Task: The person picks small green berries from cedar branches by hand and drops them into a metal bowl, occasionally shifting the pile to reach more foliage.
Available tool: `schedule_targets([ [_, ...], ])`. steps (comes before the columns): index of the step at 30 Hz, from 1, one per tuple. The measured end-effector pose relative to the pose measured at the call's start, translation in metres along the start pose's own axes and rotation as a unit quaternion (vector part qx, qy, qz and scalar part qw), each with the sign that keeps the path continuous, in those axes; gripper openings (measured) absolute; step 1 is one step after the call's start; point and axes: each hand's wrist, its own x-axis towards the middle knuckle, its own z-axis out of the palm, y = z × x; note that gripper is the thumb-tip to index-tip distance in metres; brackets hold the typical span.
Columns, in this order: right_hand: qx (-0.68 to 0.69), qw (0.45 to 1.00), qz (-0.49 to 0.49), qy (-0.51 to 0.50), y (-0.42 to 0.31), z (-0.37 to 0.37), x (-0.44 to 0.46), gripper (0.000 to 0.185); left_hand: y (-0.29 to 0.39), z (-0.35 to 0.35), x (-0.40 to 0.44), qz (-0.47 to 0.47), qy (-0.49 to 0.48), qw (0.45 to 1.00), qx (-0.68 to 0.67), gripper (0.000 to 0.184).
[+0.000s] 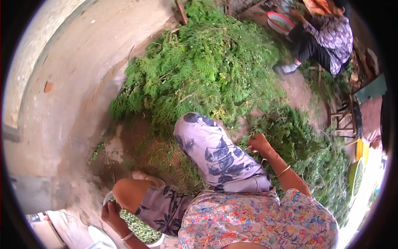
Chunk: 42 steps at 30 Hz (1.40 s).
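Observation:
At the lower left, my left hand (110,212) is at the rim of a white bowl filled with small green berries (141,227); my bare knee hides part of the bowl, and the fingers are curled at its edge. My right hand (258,143) is closed beside my patterned trouser leg (219,153), over the cut green branches; whether anything small is between its fingers cannot be made out. A large heap of leafy branches (199,74) lies in front of my knees. More branches (315,153) lie to the right, beside my right forearm.
Another person (331,39) sits at the upper right by a red-rimmed basin (280,23). A wooden stool (344,120) and a yellow-green container (355,176) are at the right. A white dish (101,236) sits at the lower left, and a concrete wall (18,70) runs along the left.

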Motion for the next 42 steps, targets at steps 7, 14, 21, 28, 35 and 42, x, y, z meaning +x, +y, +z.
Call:
schedule_targets([
  [7, -0.103, 0.995, -0.002, -0.006, 0.038, 0.020, 0.020, 0.027, 0.071, 0.091, 0.051, 0.029, -0.148, 0.979, 0.137, 0.021],
  [14, -0.243, 0.968, -0.069, -0.005, 0.039, 0.044, 0.063, 0.029, 0.035, 0.142, 0.091, 0.146, -0.300, 0.863, 0.379, 0.026],
  [21, -0.272, 0.957, -0.097, -0.001, 0.065, 0.058, 0.130, 0.030, 0.043, 0.153, 0.099, -0.016, -0.341, 0.833, 0.436, 0.030],
  [28, -0.124, 0.988, -0.019, 0.093, 0.020, 0.052, 0.152, 0.032, 0.043, 0.149, 0.092, -0.047, -0.329, 0.846, 0.417, 0.029],
  [35, -0.363, 0.927, 0.013, 0.096, -0.039, 0.017, 0.179, 0.054, 0.051, 0.141, 0.089, -0.110, -0.290, 0.878, 0.364, 0.032],
  [42, -0.593, 0.785, -0.105, 0.142, 0.015, 0.019, 0.221, 0.060, 0.054, 0.150, 0.090, -0.128, -0.296, 0.860, 0.395, 0.029],
])
